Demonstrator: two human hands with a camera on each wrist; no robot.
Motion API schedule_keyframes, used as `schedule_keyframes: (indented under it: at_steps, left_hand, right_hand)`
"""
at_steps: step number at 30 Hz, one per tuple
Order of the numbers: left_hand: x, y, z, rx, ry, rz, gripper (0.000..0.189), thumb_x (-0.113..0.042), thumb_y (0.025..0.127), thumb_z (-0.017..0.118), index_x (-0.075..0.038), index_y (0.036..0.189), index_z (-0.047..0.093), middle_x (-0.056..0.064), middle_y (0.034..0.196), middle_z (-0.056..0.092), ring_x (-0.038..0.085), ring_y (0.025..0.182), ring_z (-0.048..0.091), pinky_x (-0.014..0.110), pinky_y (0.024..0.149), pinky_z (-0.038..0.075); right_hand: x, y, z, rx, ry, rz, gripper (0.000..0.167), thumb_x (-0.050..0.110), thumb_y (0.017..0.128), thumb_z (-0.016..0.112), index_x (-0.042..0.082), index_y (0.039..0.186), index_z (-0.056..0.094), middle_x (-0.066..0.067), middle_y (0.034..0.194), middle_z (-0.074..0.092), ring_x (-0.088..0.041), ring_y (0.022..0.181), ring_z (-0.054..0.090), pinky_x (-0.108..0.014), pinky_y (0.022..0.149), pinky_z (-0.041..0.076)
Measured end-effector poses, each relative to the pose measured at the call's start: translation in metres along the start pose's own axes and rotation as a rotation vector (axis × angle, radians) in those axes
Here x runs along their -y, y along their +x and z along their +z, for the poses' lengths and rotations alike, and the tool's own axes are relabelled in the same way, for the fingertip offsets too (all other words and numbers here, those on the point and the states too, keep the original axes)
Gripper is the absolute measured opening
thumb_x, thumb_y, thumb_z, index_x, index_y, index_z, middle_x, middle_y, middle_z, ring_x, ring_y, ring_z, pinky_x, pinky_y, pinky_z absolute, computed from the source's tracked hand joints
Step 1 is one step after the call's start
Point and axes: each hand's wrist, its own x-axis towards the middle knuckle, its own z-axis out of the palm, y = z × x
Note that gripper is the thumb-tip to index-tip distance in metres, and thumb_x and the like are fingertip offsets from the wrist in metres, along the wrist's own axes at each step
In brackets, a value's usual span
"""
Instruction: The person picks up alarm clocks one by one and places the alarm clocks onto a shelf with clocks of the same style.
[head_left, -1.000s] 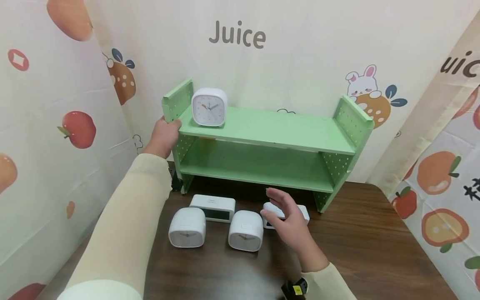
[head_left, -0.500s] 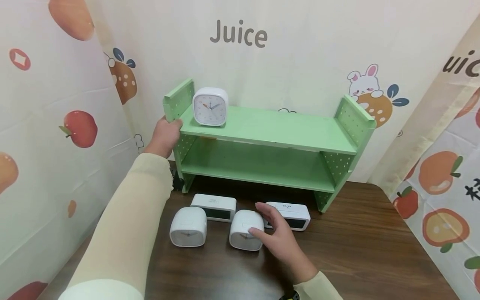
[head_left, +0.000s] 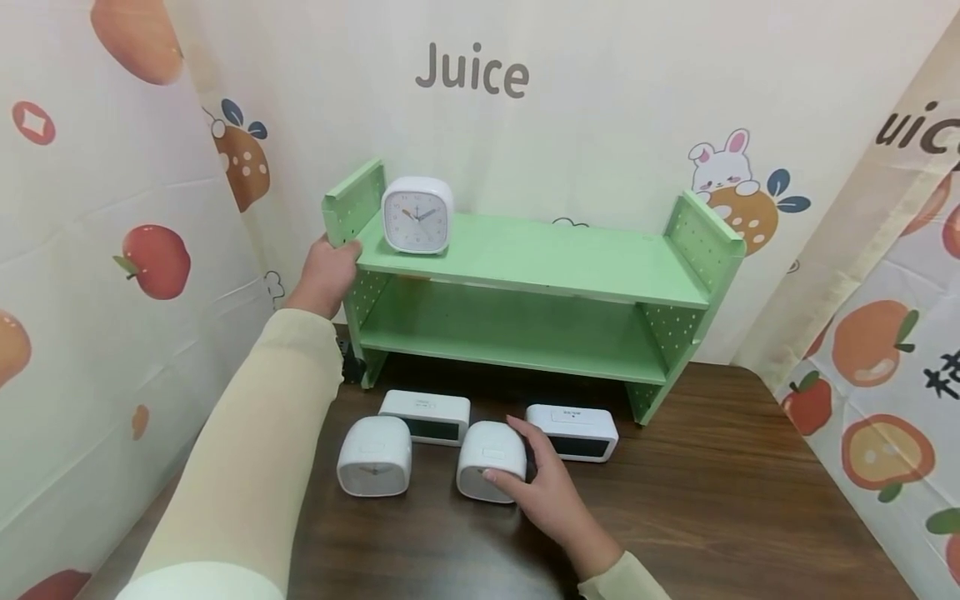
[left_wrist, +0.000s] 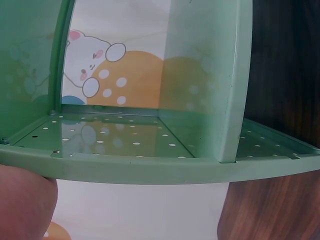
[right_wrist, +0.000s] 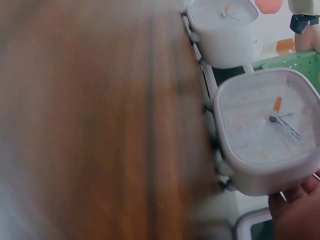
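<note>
My left hand grips the left side panel of a light green two-tier shelf. In the left wrist view, part of that hand lies against the panel's edge. On the table, my right hand holds a white rounded-square alarm clock, its thumb on the front and its fingers along the right side. The right wrist view shows this clock's dial with an orange hand, fingers at its side. A matching alarm clock stands to its left. Another white alarm clock stands on the top tier's left end.
Behind the front clocks are two white oblong digital clocks, a left digital clock and a right digital clock. All rest on a dark wooden table. Fruit-printed curtains enclose the back and sides.
My right hand has moved left and down from over the right digital clock onto the right-hand front alarm clock, uncovering the digital clock. My left hand has stayed on the shelf.
</note>
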Motion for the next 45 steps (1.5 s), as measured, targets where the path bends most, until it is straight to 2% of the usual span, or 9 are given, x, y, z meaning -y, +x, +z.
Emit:
schedule_keyframes:
  at_steps: [9, 20, 45]
  left_hand:
    - [-0.002, -0.002, 0.001, 0.008, -0.010, 0.002, 0.055, -0.034, 0.111, 0.034, -0.019, 0.163, 0.027, 0.010, 0.157, 0.042, 0.030, 0.141, 0.043, 0.057, 0.118, 0.030]
    - [0.002, 0.002, 0.000, -0.002, 0.002, 0.005, 0.055, -0.035, 0.110, 0.034, -0.018, 0.163, 0.028, 0.011, 0.156, 0.044, 0.030, 0.140, 0.044, 0.057, 0.117, 0.031]
    - [0.003, 0.001, -0.001, 0.009, 0.004, 0.009, 0.057, -0.036, 0.111, 0.032, -0.018, 0.164, 0.024, 0.011, 0.157, 0.041, 0.029, 0.142, 0.041, 0.056, 0.119, 0.029]
  right_hand:
    - [-0.017, -0.003, 0.011, -0.007, 0.103, 0.074, 0.085, 0.030, 0.090, 0.083, 0.013, 0.158, 0.035, -0.015, 0.153, 0.043, -0.030, 0.136, 0.044, -0.052, 0.112, 0.036]
    - [-0.021, -0.003, 0.014, -0.016, 0.145, 0.055, 0.086, 0.025, 0.088, 0.085, 0.012, 0.157, 0.037, -0.014, 0.149, 0.047, -0.029, 0.133, 0.048, -0.051, 0.112, 0.038]
    - [-0.018, -0.002, 0.013, -0.010, 0.131, 0.026, 0.085, 0.027, 0.090, 0.083, 0.011, 0.158, 0.035, -0.014, 0.151, 0.045, -0.028, 0.135, 0.047, -0.050, 0.114, 0.036]
